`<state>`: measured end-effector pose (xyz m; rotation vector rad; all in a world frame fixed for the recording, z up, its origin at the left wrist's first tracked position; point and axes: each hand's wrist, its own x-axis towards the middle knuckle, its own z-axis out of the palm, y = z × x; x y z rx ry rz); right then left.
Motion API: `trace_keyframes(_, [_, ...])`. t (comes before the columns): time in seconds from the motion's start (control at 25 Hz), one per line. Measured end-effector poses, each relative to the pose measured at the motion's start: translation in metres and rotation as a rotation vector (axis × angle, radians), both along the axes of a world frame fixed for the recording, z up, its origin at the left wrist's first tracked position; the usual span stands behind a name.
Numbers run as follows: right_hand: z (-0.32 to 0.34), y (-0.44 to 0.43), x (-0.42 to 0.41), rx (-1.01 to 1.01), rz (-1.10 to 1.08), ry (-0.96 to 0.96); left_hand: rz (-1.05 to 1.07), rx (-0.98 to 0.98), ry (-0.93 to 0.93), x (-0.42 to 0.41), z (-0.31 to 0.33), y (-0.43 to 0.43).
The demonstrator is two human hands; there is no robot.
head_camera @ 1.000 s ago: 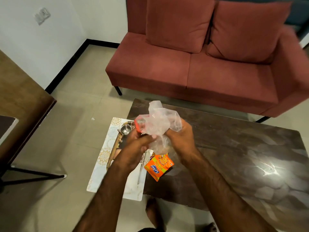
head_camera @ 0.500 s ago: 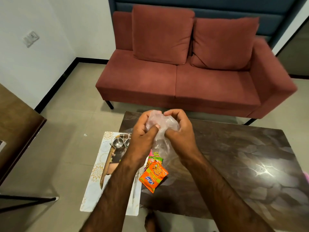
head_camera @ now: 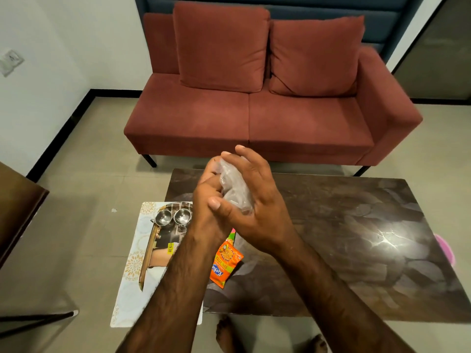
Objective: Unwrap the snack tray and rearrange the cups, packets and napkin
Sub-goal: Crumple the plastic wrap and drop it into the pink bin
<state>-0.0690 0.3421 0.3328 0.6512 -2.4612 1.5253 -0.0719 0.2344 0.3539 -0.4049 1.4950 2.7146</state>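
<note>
Both hands press a crumpled clear plastic wrap (head_camera: 233, 189) into a ball above the dark table. My left hand (head_camera: 209, 200) grips it from the left, my right hand (head_camera: 254, 197) cups it from the right. Below them lies the tray (head_camera: 153, 240) on a white patterned mat (head_camera: 132, 284) at the table's left end. Two small steel cups (head_camera: 173, 217) stand side by side at the tray's far end. An orange snack packet (head_camera: 225, 263) lies on the table by the tray, with a green packet (head_camera: 231, 234) peeking out under my right wrist. No napkin can be made out.
The dark marble-patterned coffee table (head_camera: 344, 238) stretches to the right. A red sofa (head_camera: 254, 110) stands behind it. A brown wooden table (head_camera: 17, 207) is at the left. A pink object (head_camera: 446, 248) shows at the table's right edge. My bare feet (head_camera: 267, 340) are below.
The loose plastic wrap has been squeezed from a wide puff into a tight ball between both hands. The camera view has tilted up toward the sofa.
</note>
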Motion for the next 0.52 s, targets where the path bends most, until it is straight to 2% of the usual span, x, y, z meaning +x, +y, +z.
trace_keyframes(0.12, [-0.002,0.017,-0.001,0.196,-0.208,0.226,-0.148,0.364,-0.043,0.006,0.007,0.018])
trace_keyframes(0.2, [0.0,0.036,0.001,0.28,-0.259,0.332,-0.238,0.44,-0.052,0.007,0.007,0.035])
trace_keyframes(0.36, [0.011,0.083,0.009,0.187,-0.261,0.47,-0.428,0.58,-0.002,0.015,0.008,0.085])
trace_keyframes(0.52, [0.023,0.155,0.017,0.185,-0.342,0.528,-0.499,0.619,0.002,0.031,0.005,0.157])
